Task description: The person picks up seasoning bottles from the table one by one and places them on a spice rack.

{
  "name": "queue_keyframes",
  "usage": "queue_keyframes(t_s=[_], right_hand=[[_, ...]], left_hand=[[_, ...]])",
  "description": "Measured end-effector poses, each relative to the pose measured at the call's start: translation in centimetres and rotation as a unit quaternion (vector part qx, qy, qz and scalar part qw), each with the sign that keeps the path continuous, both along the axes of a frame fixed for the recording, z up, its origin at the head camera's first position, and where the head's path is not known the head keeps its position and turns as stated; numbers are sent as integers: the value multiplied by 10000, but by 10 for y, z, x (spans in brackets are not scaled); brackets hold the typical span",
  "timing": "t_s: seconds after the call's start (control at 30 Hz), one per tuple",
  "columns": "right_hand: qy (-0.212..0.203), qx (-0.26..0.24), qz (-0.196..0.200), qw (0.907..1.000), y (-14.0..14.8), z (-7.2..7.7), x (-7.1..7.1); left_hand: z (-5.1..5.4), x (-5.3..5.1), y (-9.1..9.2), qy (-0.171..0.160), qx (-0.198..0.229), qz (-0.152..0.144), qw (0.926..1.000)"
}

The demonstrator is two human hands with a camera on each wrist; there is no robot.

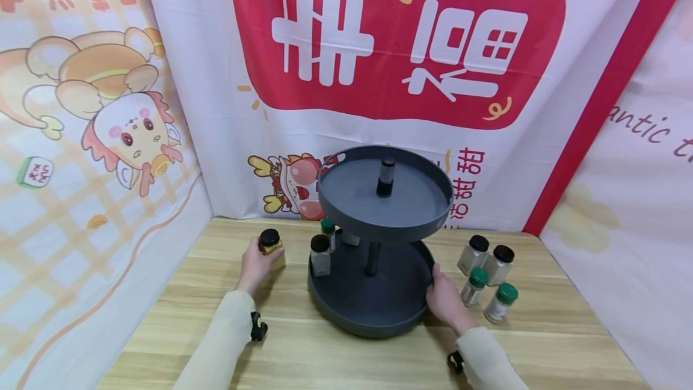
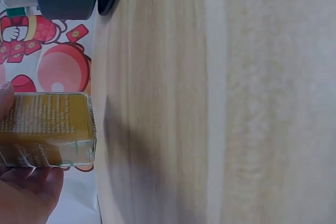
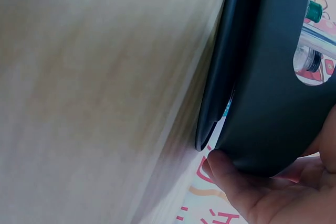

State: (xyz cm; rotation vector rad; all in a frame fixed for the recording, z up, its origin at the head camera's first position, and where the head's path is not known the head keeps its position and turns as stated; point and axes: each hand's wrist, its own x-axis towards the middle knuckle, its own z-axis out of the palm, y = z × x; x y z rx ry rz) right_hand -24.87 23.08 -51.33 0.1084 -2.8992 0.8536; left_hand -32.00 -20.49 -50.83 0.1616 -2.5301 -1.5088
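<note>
My left hand [image 1: 257, 265] grips a square spice jar [image 2: 50, 129] with a black lid and yellow-brown powder inside, left of a dark grey two-tier turntable [image 1: 373, 321]. Whether the jar's base touches the table I cannot tell. At the turntable's right side, my right hand [image 3: 278, 187] holds the wall of the lower tier, fingertips near its bottom edge. On that tier's left part stand a black-lidded jar [image 1: 320, 256], a green-capped jar [image 1: 328, 230] and another jar [image 1: 351, 238] partly hidden by the upper tier. One small dark-lidded jar [image 1: 385, 178] stands on the upper tier.
Right of the turntable, two black-lidded jars [image 1: 473, 254] and two green-capped jars [image 1: 502, 303] stand on the wooden table [image 1: 303, 360]. Printed cloths [image 1: 206, 107] hang behind and at both sides of the table.
</note>
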Motion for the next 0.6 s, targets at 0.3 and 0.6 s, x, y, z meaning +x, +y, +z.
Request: queue_keyframes(t_s=[0.3, 0.6], right_hand=[[-23, -35, -37, 10000, -2, 1, 4], [49, 72, -24, 10000, -4, 4, 9]], left_hand=[[7, 12, -1, -89, 105, 67, 9999], [14, 26, 0, 125, -27, 114, 9999]])
